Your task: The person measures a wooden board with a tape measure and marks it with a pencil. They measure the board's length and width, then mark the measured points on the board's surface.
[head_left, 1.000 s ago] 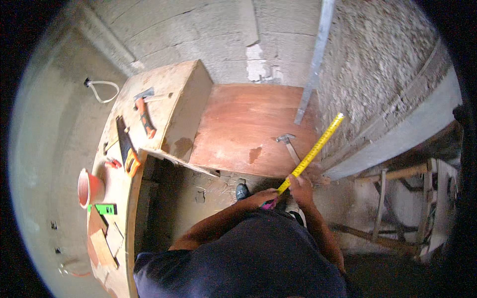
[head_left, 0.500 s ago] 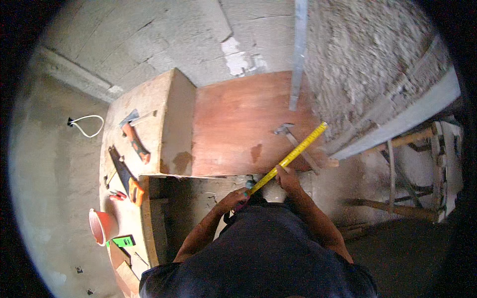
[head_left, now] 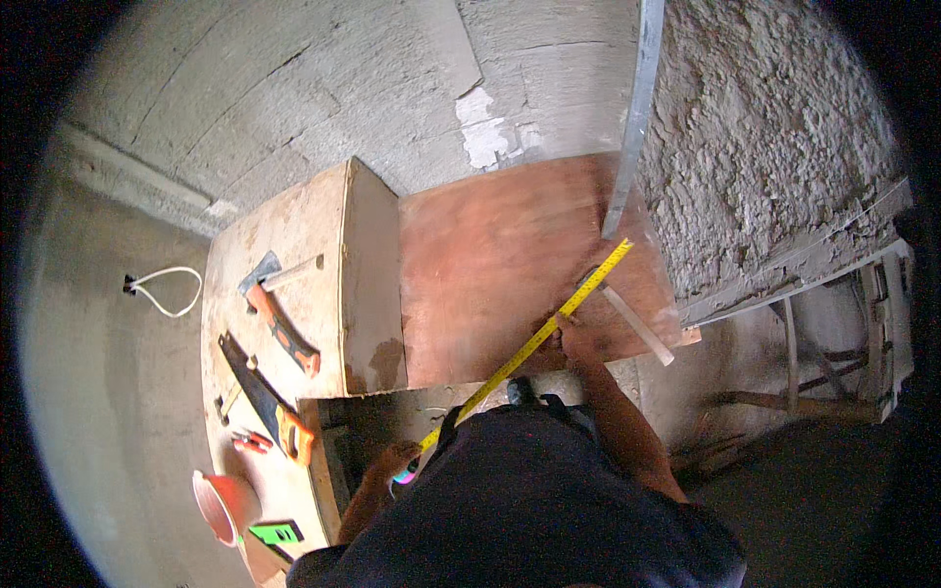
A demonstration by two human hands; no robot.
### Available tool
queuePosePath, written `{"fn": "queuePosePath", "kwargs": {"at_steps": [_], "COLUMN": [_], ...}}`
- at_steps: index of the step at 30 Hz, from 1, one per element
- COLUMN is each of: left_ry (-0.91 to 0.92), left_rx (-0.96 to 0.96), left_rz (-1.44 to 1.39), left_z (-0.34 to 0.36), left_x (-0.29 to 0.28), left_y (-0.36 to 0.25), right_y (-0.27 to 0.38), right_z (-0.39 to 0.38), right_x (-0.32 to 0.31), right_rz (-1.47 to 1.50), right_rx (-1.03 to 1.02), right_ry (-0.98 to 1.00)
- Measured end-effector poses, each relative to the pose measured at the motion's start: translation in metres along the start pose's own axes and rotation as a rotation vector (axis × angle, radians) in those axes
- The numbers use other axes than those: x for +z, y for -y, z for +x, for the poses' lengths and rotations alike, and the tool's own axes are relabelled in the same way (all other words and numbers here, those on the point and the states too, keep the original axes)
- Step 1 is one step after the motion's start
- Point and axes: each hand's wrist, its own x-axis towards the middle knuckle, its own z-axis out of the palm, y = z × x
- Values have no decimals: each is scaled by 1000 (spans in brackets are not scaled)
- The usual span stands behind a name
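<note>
A yellow tape measure blade (head_left: 505, 371) slants up and to the right in front of my body. My left hand (head_left: 394, 457) is closed around the tape measure's case (head_left: 406, 474), low beside my torso and partly hidden by it. Farther along, my right hand (head_left: 578, 339) pinches the blade, and its free end reaches past my fingers over a reddish wooden board (head_left: 480, 265). Under that end lies a hammer (head_left: 639, 327) with a pale wooden handle; the blade covers part of its head.
On the pale wooden surface at left lie an orange-handled hatchet (head_left: 286, 331), a handsaw (head_left: 261, 400), red pliers (head_left: 253, 443) and a green-and-black tool (head_left: 278, 532). A reddish bucket (head_left: 231, 502) stands there too. A long metal bar (head_left: 637, 118) rests on the board near the rough wall (head_left: 765, 147).
More of the blade is out of the case. My left hand has drawn back, down and to the left, away from my right hand. The view has shifted a little.
</note>
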Motion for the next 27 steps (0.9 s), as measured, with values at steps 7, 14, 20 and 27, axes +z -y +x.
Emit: {"fn": "queuePosePath", "kwargs": {"at_steps": [7, 14, 20, 27], "left_ry": [-184, -235, -119, -283], "left_rx": [244, 393, -162, 32], "left_rz": [666, 532, 67, -630], "left_z": [6, -1, 4, -15], "left_x": [-9, -14, 6, 63], "left_y": [47, 35, 8, -11], "right_y": [-21, 138, 310, 377], "right_z": [23, 30, 88, 109], "right_x": [22, -55, -103, -68], "right_rz": [-417, -488, -722, -796], "right_rx": [-139, -383, -866, -530], "right_ry": [-275, -606, -951, -819]}}
